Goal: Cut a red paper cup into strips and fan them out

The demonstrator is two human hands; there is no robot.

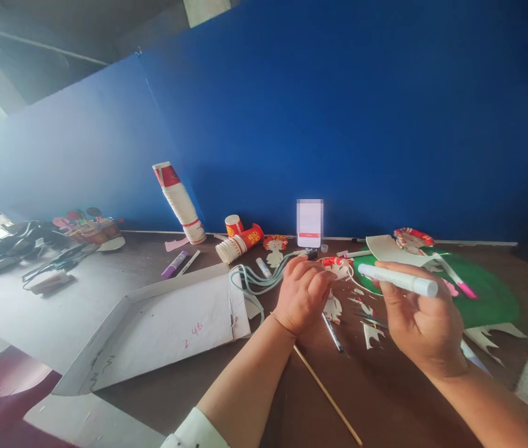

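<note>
My right hand (425, 330) grips a thick white marker-like tube (401, 280) between thumb and fingers, its narrow end pointing left. My left hand (303, 292) is closed, its fingertips at the edge of a red-and-white paper-cup cutout (338, 266) that it appears to pinch; the fingers partly cover it. Below that hangs or lies a pale cut-paper figure (333, 308); I cannot tell whether the two are joined. A similar cutout with a red rim (273, 249) is on the table behind my left hand. A pen (333, 333) lies between my hands.
A shallow white box lid (161, 317) lies left, a grey cable (254, 280) over its edge. Behind are a leaning cup stack (180, 205), red cups (245, 242) and a phone (310, 224). A wooden stick (326, 395), paper scraps (373, 335) and a green sheet (492, 305) lie around.
</note>
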